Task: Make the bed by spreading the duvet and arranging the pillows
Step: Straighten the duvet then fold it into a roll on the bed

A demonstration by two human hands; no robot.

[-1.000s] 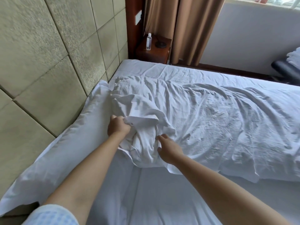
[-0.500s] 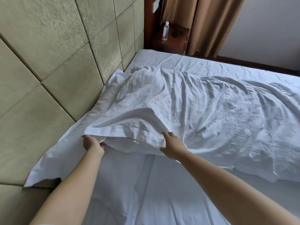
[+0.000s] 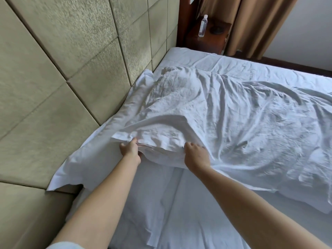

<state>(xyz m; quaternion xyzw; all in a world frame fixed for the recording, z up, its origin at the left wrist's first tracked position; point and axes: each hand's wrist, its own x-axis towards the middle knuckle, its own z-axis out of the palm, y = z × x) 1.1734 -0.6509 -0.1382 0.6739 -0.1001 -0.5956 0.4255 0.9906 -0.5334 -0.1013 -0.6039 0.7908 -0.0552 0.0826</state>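
Now both hands grip the crumpled white duvet edge.
Left hand pinches it, right hand clutches; fingertips hidden in folds.

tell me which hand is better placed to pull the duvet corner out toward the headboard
Left. The left hand already grips the duvet at its bunched corner, on the side nearest the padded headboard. The right hand holds the edge farther from the headboard.

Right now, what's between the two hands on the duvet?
In the head view, the left hand and right hand both grip the duvet; only its bunched near edge spans the stretch between them, nothing else.
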